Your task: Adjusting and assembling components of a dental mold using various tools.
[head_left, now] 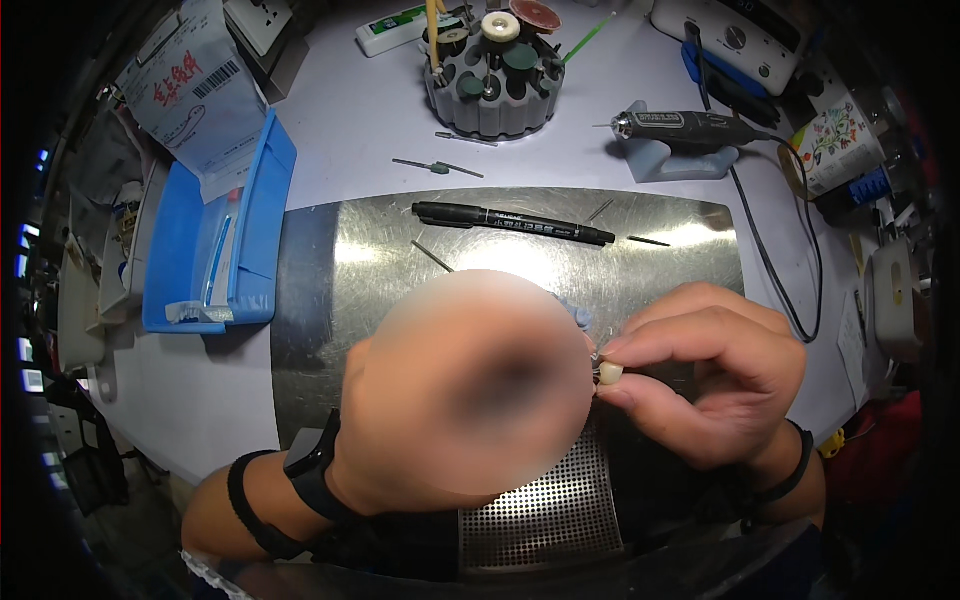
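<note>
Between thumb and index finger of my right hand (715,365) is a small off-white rounded piece that looks like a dental crown (610,374). Thin metallic bits show just left of it, too small to make out. My left hand (365,440) is close by on the left. A blurred oval covers most of that hand, so its fingers and anything in them are hidden. Both hands are over the near part of a scratched metal plate (330,300). Beyond them lies a black marker pen (515,222), with thin metal burs (650,241) nearby.
A grey bur holder (495,108) with polishing wheels stands at the back. Right of it, a handpiece (685,128) rests on a cradle (665,162), its cable (768,250) looping down. A blue bin (262,230) with papers stands left. Below my hands is a perforated metal sheet (545,520).
</note>
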